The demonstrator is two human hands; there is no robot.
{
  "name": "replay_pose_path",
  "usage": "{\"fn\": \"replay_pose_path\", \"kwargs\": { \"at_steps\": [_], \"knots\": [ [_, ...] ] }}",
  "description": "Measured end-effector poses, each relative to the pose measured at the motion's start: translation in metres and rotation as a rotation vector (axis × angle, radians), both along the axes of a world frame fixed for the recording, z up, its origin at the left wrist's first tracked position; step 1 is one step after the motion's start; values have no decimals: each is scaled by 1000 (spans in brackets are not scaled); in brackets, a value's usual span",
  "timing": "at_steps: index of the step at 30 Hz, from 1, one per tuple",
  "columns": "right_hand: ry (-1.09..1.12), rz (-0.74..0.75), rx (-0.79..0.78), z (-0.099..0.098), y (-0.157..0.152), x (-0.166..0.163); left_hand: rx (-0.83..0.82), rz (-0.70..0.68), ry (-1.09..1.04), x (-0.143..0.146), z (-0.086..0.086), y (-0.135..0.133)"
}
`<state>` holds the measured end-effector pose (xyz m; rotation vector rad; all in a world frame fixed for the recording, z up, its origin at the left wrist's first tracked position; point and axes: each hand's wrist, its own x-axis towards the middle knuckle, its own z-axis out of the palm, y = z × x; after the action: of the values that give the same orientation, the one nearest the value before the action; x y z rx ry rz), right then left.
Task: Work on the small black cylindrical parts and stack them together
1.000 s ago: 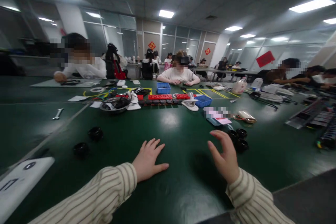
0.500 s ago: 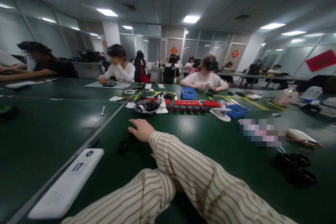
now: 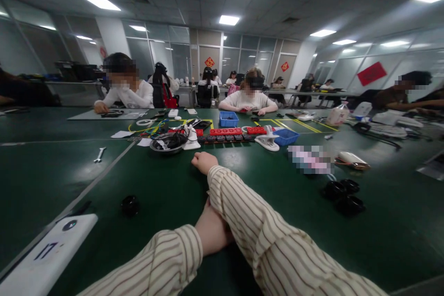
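My right hand [image 3: 205, 163] is closed, its fingers curled, low over the green table [image 3: 166, 180]. I see nothing in it. It is nearest to a white clamp-like stand [image 3: 192, 138] and a bowl of black cables [image 3: 168, 142], both a little beyond it. My left hand [image 3: 213, 229] lies against the underside of my right forearm, and its fingers are hidden behind that striped sleeve. To the left of both hands stands a small black round part [image 3: 130, 205].
A white device marked 17 [image 3: 52, 252] lies at the lower left, near a wrench [image 3: 100, 155]. Red and black socket strips [image 3: 225, 132], blue trays [image 3: 228, 119] and a white clip [image 3: 268, 138] stand ahead. Black round parts [image 3: 349, 204] sit at right. People work opposite.
My right hand has gone from outstretched fingers to a closed hand. My left hand has come into sight below the right forearm. The view has turned to the right.
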<state>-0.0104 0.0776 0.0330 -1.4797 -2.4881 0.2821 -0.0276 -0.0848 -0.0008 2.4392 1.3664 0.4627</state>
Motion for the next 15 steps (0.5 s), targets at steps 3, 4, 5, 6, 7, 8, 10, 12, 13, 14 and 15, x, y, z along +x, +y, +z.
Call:
{"fn": "replay_pose_path", "kwargs": {
  "at_steps": [3, 4, 5, 6, 7, 8, 10, 12, 13, 14, 15],
  "knots": [
    [-18, -105, 12, 3, 3, 62, 14, -34, -29, 1, 12, -2],
    [-21, -133, 17, 4, 0, 81, 20, -37, -51, 1, 15, -3],
    [-23, -157, 23, 5, -6, 99, 26, -36, -74, 2, 17, -3],
    [-24, -174, 31, 5, -14, 115, 35, -26, -97, 2, 18, -4],
    [-23, -185, 40, 5, -27, 128, 48, -10, -118, 3, 19, -5],
    [-20, -189, 50, 5, -42, 140, 63, 7, -138, 3, 20, -6],
    [-9, -177, 74, 3, -81, 155, 94, 39, -176, 4, 20, -8],
    [9, -127, 90, -1, -123, 164, 99, 55, -195, 5, 19, -10],
    [17, -88, 92, -3, -142, 166, 89, 50, -187, 7, 18, -12],
    [27, -48, 92, -5, -158, 168, 68, 28, -167, 9, 17, -14],
    [47, -4, 97, -6, -171, 170, 37, -3, -141, 11, 16, -17]
  ]
}}
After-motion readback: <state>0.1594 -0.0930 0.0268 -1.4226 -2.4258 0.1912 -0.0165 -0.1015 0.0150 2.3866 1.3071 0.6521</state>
